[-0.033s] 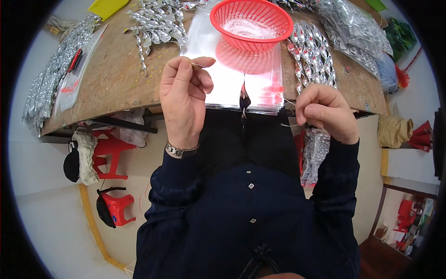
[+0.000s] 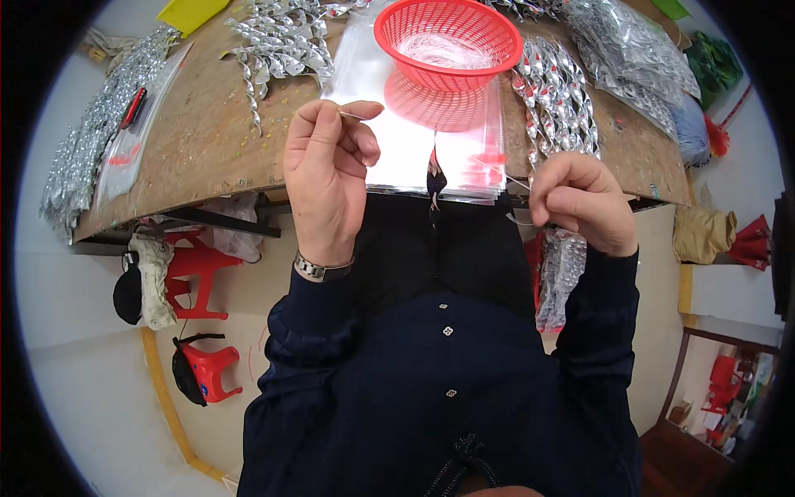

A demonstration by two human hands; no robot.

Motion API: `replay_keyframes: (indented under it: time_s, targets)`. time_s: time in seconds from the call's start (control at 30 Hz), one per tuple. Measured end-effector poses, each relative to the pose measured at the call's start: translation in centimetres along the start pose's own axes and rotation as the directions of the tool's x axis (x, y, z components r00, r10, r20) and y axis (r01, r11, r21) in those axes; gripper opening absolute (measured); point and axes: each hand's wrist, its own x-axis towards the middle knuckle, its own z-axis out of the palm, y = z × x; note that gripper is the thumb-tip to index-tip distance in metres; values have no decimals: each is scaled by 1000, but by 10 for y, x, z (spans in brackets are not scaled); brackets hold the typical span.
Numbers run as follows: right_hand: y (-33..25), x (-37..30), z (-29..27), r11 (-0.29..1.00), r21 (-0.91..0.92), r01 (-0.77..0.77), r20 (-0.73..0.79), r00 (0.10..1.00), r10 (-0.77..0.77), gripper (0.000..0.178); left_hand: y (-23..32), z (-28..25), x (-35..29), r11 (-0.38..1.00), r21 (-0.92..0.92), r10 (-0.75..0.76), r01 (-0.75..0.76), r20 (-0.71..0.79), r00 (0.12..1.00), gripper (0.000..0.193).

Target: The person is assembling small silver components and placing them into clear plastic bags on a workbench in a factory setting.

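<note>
My left hand (image 2: 327, 174), with a metal watch at the wrist, pinches one end of a thin clear thread between thumb and forefinger over the stack of clear plastic sheets (image 2: 389, 170). On the other side, my right hand (image 2: 592, 203) is closed on the thread (image 2: 518, 183), and a short loose end shows below its fingertips. Between the hands, a dark, shiny twisted foil strip (image 2: 436, 178) hangs in front of the sheets' near edge. Whether the strip is tied to the thread is too fine to see. A red plastic basket (image 2: 447, 76) holding more clear thread stands on the sheets.
Silver twisted foil strips (image 2: 286, 45) lie on the wooden table (image 2: 207, 124) left of the sheets, and more strips (image 2: 556, 103) lie to the right. A silver tinsel heap (image 2: 103, 124) covers the far left. Red stools (image 2: 214, 370) stand on the floor at left.
My right hand has shifted very slightly, with the loose thread end moving along. My left hand and the foil strip look the same.
</note>
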Motion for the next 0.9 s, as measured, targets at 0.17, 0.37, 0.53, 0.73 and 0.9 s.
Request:
replay_keyframes:
  time_s: [0.17, 0.37, 0.53, 0.73, 0.9]
  targets:
    - [21, -5, -11, 916, 362, 173, 46, 978, -203, 12, 6, -1, 6, 991, -121, -61, 58, -24, 998, 11]
    - [16, -7, -12, 860, 427, 280, 14, 949, -316, 16, 14, 4, 15, 989, -137, -52, 50, -14, 999, 11]
    - [7, -4, -8, 909, 245, 336, -95, 942, -322, 14, 20, 19, 10, 1000, -11, 0, 0, 14, 1000, 11]
    - [-3, 6, 23, 938, -110, 329, -337, 875, -346, 5, 24, 39, -7, 981, 143, 112, -132, 140, 984, 10]
    - [-2, 12, 46, 797, -464, 386, -317, 768, -557, 5, 14, 50, -21, 974, 226, -54, 12, 179, 982, 6]
